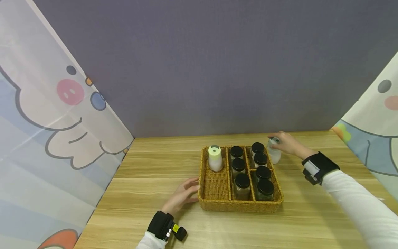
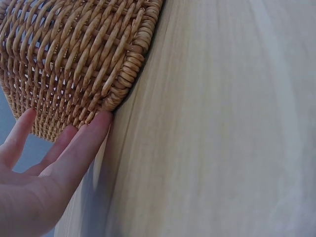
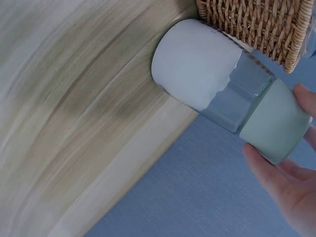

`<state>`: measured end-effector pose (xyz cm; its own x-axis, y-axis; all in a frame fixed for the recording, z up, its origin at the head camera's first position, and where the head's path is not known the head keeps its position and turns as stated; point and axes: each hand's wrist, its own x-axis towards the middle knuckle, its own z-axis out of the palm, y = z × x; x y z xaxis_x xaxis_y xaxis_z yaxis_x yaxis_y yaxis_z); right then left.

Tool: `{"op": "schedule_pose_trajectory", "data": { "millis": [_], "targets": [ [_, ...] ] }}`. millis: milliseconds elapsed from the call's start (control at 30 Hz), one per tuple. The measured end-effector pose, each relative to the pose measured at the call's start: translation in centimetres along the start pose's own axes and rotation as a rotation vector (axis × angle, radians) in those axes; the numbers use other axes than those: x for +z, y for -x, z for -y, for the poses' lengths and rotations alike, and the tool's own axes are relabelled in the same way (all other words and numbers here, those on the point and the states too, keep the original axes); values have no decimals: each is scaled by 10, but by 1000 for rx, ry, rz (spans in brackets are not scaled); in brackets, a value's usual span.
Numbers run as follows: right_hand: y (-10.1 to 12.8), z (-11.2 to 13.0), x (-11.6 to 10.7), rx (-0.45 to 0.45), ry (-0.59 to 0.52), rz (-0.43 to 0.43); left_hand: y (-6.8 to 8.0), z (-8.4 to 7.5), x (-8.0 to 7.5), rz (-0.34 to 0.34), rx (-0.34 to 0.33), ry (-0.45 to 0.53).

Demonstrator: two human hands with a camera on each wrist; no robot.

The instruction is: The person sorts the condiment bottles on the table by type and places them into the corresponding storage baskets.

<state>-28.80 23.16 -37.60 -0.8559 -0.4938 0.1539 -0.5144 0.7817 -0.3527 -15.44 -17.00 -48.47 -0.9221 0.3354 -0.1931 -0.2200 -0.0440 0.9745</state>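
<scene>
A wicker basket [image 1: 214,186] with three compartments stands on the wooden table [image 1: 155,180]. Its left compartment holds a shaker with a pale green cap [image 1: 215,158]; the other compartments hold several black-lidded jars [image 1: 242,181]. My left hand [image 1: 184,193] rests with straight fingers [image 2: 84,143] against the basket's left wall [image 2: 74,64]. My right hand [image 1: 287,142] grips the grey-green cap of a glass shaker with white powder [image 3: 197,64], which stands on the table just outside the basket's right rear corner [image 3: 256,24].
A grey wall runs behind the table. Cartoon-printed curtains hang at the left [image 1: 46,121] and right [image 1: 376,114]. Bare tabletop lies in front of the basket and to its left.
</scene>
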Motion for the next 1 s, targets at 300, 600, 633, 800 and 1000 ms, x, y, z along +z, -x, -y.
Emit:
{"op": "schedule_pose_trajectory", "data": {
  "millis": [300, 600, 633, 800, 1000],
  "targets": [
    [0, 2, -1, -7, 26, 13, 1, -1, 2, -2, -2, 11],
    [-2, 5, -11, -25, 54, -13, 0, 0, 1, 3, 1, 22],
    [-3, 6, -14, -25, 64, -12, -1, 0, 1, 3, 1, 19],
    [-8, 15, -27, -11, 91, 15, -1, 2, -1, -1, -2, 6],
    [-15, 25, -41, -9, 115, 34, -1, 3, -1, -2, 3, 5]
  ]
}}
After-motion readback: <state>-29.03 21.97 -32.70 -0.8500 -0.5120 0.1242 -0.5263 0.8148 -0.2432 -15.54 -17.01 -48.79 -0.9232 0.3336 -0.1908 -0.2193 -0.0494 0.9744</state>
